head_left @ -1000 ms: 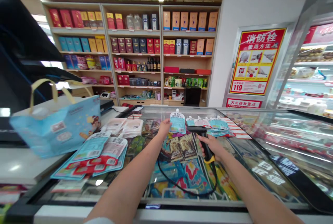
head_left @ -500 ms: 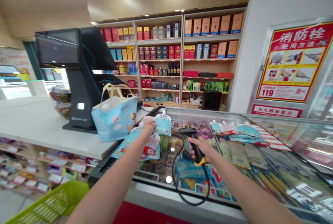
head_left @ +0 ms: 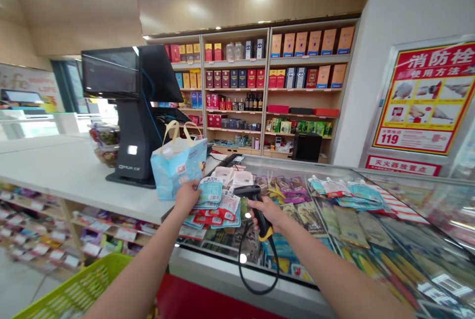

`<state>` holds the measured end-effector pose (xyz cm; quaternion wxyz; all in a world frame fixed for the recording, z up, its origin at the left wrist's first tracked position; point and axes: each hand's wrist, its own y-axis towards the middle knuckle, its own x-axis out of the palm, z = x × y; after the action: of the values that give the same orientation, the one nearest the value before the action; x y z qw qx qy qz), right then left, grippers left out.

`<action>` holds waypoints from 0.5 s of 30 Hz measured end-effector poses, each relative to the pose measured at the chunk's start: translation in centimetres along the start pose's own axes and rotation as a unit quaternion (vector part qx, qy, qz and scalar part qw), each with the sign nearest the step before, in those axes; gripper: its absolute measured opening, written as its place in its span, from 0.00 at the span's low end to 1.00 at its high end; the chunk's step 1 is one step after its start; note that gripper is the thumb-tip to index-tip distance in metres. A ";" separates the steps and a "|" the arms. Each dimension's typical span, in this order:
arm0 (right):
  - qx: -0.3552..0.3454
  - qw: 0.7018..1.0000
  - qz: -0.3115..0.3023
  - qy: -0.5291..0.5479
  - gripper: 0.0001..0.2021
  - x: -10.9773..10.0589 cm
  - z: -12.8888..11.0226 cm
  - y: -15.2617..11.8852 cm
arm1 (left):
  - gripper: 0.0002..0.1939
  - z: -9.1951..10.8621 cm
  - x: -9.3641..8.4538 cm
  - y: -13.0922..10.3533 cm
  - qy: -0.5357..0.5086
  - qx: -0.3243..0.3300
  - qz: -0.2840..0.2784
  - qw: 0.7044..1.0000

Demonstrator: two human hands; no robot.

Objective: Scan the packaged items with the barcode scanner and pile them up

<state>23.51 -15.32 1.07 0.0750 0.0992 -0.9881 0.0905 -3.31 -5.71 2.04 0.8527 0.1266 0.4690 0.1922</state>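
My left hand [head_left: 187, 195] holds a teal spouted pouch [head_left: 210, 192] just above a pile of similar teal and red pouches [head_left: 215, 210] on the glass freezer lid [head_left: 371, 240]. My right hand [head_left: 269, 212] grips a black barcode scanner [head_left: 252, 198] with a yellow band, its head close to the held pouch. The scanner's black cable [head_left: 256, 274] loops down over the freezer's front edge. A second pile of pouches [head_left: 345, 193] lies farther right on the glass.
A light-blue bag with yellow handles [head_left: 178, 163] stands on the white counter [head_left: 55, 170] beside a black register screen [head_left: 122, 96]. A green basket [head_left: 74, 292] sits low at the left. Shelves of boxed goods [head_left: 260, 86] line the back wall.
The view has swung left. My left hand carried the teal pouch from the right pile over to the left pile and lowered it. My right hand followed with the scanner.
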 end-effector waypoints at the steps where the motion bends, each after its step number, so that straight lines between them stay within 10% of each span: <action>1: -0.001 1.000 -0.001 0.000 0.14 -0.2 0.0 -0.1 | 0.08 0.5 -0.1 -0.3 0.030 0.017 0.012 0.999; 7: -0.029 0.998 0.049 -0.004 0.13 -3.9 -0.4 -1.7 | 0.15 5.6 1.5 -2.3 -0.015 0.126 0.036 0.991; 15: -0.066 0.979 0.191 -0.002 0.14 -13.2 -0.2 -4.9 | 0.06 16.1 12.7 -6.4 -0.260 0.150 -0.146 0.943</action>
<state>37.35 -17.56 -0.11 0.0607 -0.0961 -0.9928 0.0374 17.88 -6.35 -1.49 0.9346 0.2287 0.2683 -0.0470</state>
